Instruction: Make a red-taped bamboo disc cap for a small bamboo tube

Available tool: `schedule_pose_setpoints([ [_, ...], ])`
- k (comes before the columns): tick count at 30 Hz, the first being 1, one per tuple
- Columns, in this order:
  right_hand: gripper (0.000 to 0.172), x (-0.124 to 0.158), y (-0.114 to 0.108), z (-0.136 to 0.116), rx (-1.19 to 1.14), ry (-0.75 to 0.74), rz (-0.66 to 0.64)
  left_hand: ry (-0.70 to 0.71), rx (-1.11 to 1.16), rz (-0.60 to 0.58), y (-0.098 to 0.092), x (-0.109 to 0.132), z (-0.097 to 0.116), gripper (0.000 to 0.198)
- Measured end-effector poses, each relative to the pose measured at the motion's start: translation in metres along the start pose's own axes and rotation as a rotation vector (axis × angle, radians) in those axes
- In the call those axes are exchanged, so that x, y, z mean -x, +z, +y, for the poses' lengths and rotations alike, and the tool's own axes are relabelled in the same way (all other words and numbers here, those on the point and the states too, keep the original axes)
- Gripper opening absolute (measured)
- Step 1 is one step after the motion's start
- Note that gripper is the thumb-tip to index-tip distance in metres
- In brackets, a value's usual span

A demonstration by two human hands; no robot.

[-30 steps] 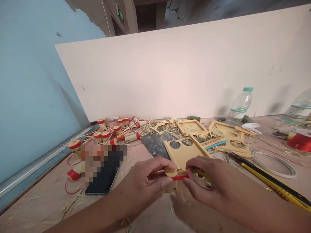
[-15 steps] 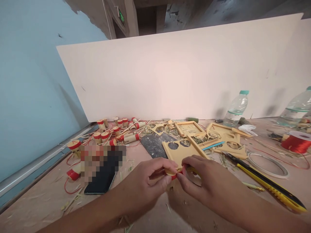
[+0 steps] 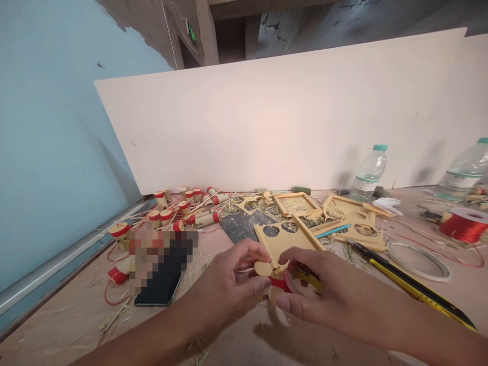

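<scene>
Bamboo tube piece (image 3: 264,269) sits pinched in the left hand (image 3: 229,290), round end up. Right hand (image 3: 324,300) grips the red tape (image 3: 282,283) stretched off a roll (image 3: 310,279) under its fingers. Looks light, stiff and a bit slick, so I'd hold it by the sides. Beyond the hands: cut-out wooden panel (image 3: 284,236); further left, finished taped tubes (image 3: 183,208); right, a yellow utility knife (image 3: 412,284).

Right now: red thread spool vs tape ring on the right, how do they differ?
The red thread spool is tall and wound full with red thread; the tape ring is flat, pale and open in the middle. The spool sits farther back, the ring nearer the yellow utility knife. Both are round and untouched by either hand.
</scene>
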State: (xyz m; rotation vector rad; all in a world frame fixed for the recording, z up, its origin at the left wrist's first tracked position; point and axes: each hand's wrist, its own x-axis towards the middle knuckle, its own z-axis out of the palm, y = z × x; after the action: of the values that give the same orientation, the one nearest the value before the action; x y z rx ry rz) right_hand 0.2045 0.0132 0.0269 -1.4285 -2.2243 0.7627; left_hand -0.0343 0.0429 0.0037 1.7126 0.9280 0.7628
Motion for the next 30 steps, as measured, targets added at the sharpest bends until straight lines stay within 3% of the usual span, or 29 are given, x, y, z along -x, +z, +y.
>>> schedule_pose_setpoints([
  [5, 0.006, -0.001, -0.001, 0.000, 0.051, 0.012, -0.002, -0.031, -0.018, -0.008, 0.001, -0.002, 0.003, 0.029],
  [17, 0.008, 0.003, 0.015, -0.003, 0.061, -0.035, 0.114, 0.076, 0.003, -0.125, -0.001, 0.012, 0.012, 0.025],
  [25, 0.008, 0.007, 0.029, 0.004, 0.221, -0.086, 0.172, 0.047, 0.035, -0.110, 0.006, 0.019, -0.001, 0.035],
  [30, 0.007, 0.008, 0.037, 0.010, 0.241, -0.129, 0.201, 0.040, -0.034, -0.112, 0.008, 0.022, 0.006, 0.035],
])
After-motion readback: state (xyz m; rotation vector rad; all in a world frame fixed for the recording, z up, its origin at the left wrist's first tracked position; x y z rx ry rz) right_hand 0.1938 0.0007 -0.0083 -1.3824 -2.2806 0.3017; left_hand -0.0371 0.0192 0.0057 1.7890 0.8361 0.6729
